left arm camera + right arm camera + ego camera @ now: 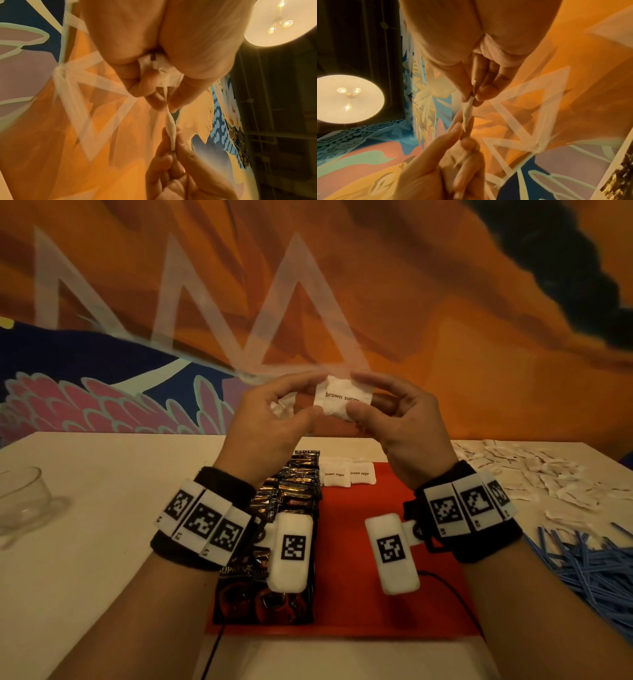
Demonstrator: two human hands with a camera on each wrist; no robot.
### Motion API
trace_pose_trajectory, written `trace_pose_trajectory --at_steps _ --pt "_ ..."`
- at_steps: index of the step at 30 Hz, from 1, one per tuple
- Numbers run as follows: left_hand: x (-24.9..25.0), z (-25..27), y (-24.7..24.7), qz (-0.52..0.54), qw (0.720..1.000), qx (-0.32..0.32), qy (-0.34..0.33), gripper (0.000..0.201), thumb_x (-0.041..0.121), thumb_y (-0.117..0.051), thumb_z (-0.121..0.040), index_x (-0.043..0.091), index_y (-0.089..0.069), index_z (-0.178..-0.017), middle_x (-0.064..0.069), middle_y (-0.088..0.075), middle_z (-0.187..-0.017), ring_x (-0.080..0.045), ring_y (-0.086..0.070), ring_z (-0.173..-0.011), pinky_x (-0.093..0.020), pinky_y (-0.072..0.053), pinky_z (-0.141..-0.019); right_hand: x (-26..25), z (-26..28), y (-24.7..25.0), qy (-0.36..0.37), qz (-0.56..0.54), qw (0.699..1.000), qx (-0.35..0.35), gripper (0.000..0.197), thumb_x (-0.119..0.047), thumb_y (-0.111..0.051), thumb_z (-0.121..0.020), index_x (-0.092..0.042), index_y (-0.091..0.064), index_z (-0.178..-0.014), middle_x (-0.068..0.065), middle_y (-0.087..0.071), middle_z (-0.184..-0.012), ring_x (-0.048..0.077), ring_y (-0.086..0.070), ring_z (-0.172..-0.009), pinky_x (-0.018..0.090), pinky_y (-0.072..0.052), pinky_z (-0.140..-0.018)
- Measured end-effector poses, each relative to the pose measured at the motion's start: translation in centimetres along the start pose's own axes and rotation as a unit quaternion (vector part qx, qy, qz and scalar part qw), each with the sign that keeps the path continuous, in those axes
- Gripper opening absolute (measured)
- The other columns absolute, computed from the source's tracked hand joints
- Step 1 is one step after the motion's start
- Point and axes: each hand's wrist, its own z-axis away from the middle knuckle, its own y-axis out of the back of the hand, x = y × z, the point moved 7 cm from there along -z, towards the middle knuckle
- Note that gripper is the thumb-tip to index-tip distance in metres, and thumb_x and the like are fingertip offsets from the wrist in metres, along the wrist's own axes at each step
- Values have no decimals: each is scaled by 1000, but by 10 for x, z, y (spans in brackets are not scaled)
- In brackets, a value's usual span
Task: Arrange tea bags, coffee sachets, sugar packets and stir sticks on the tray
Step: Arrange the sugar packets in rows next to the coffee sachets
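label: packet [342, 400] reads "brown sugar" | place: raised above the red tray [356, 559], between both hands | left grip [274, 419]: pinches its left edge, more crumpled white packets in the palm | right grip [394, 419]: pinches its right edge | axis: printed face toward the head camera, text level | tray: two "brown sugar" packets [349, 473] beside the black coffee sachets [294, 494] | surface [102, 542]: blue stir sticks [589, 570] at right

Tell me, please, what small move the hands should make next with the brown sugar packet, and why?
Probably lower the brown sugar packet, pinched between the left hand and right hand, onto the red tray beside the two packets already lined up at its far edge, continuing that row.
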Motion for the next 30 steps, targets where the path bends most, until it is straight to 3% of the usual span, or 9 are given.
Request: trace_pose_trajectory --at_steps 2,5,8,12,17,20,23,28,30 --pt "-3 -1 7 16 999 39 17 31 3 -65 -90 24 -71 -112 5 -69 -100 -8 -57 -77 -11 -42 -58 10 -6 11 -30 5 999 17 33 8 -68 -83 -19 -68 -103 11 -73 -88 22 -69 -77 29 -58 -66" --pt "-9 -2 16 56 993 80 59 24 4 -61 -93 20 -71 -108 5 -62 -86 -8 -51 -62 -18 -38 -53 53 -18 32 -130 72 989 26 20 8 -70 -81 -10 -71 -87 9 -71 -85 21 -65 -73 25 -55 -61" --pt "-11 -2 19 70 991 87 77 22 3 -60 -94 16 -70 -108 4 -58 -81 -7 -50 -58 -21 -36 -52 106 -24 53 -229 219 948 2 17 4 -74 -80 -13 -72 -81 12 -72 -85 18 -66 -70 24 -55 -62" --pt "-10 -2 21 62 991 85 82 21 5 -60 -94 18 -70 -107 4 -59 -83 -8 -50 -59 -22 -38 -53 141 -28 69 -286 357 888 -41 14 -5 -79 -79 -18 -75 -80 7 -72 -74 16 -65 -62 25 -54 -61" --pt "-12 -2 25 61 990 90 95 20 7 -61 -94 18 -71 -108 7 -59 -80 -7 -51 -61 -22 -40 -55 153 -36 77 -311 415 855 -30 12 -12 -83 -75 -21 -78 -82 3 -75 -80 16 -69 -72 25 -56 -65" --pt "-13 -2 27 61 989 92 99 20 7 -62 -94 18 -71 -108 8 -60 -80 -7 -52 -61 -21 -41 -55 152 -37 77 -311 475 821 -54 13 -18 -83 -76 -22 -78 -87 -6 -71 -81 8 -64 -76 20 -51 -63" --pt "-13 -2 26 63 989 82 104 20 7 -61 -95 19 -71 -108 7 -60 -81 -7 -52 -63 -21 -41 -55 154 -38 73 -315 509 797 -79 15 -20 -84 -74 -23 -79 -88 -4 -73 -87 12 -67 -84 24 -53 -69" --pt "-15 -2 25 73 988 75 111 21 6 -61 -94 19 -71 -107 5 -59 -84 -10 -53 -66 -21 -38 -54 148 -42 67 -289 577 758 -95 19 -20 -83 -74 -25 -77 -90 -7 -65 -88 4 -55 -72 21 -45 -59" --pt "-14 -2 25 85 987 78 115 20 4 -59 -95 18 -71 -104 2 -59 -88 -13 -53 -66 -18 -36 -49 145 -46 66 -267 595 753 -91 16 -19 -81 -76 -26 -76 -89 -5 -64 -93 7 -57 -77 21 -45 -56"
